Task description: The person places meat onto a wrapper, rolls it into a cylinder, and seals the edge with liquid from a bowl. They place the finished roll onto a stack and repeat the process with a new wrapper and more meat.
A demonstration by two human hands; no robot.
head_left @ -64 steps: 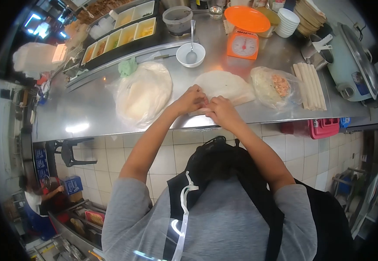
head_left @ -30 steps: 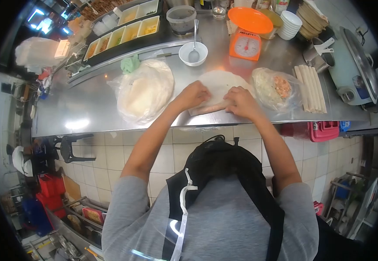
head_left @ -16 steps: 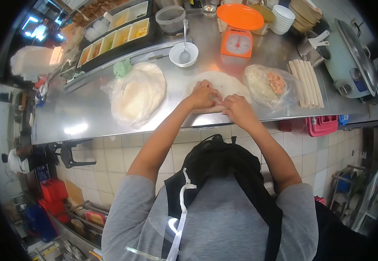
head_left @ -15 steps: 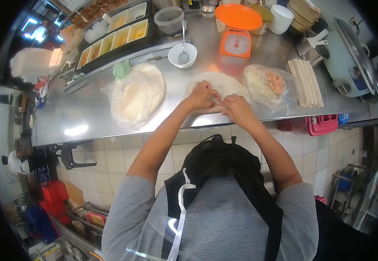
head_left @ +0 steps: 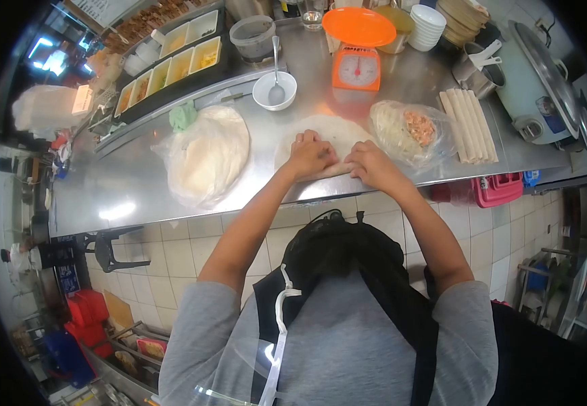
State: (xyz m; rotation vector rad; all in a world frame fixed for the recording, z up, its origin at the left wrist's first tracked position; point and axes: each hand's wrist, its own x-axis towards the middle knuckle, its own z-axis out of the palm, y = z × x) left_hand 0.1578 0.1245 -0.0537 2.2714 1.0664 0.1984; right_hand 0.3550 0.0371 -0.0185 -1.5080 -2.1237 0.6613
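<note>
A round, pale wrapper sheet [head_left: 337, 128] lies on the steel counter before me, its near edge folded into a roll. My left hand [head_left: 312, 155] presses on the left part of this roll with curled fingers. On the roll's right end, my right hand [head_left: 371, 166] grips it with bent fingers. Left of my hands rests a stack of round wrappers [head_left: 209, 152] partly in a clear plastic bag. To the right, a clear bag [head_left: 408, 135] holds whitish shreds and an orange-pink filling. Several finished pale rolls [head_left: 469, 126] lie side by side farther right.
Behind the sheet are a white bowl with a spoon [head_left: 264, 97] and an orange scale [head_left: 356, 68]. Ingredient trays [head_left: 168, 71] stand back left, a green cloth [head_left: 183, 116] near them. At right are metal pots [head_left: 476, 74] and a large cooker [head_left: 533, 101].
The near edge of the sheet is folded farther over, and my hands have moved slightly apart along the roll. The whole view has shifted slightly.
</note>
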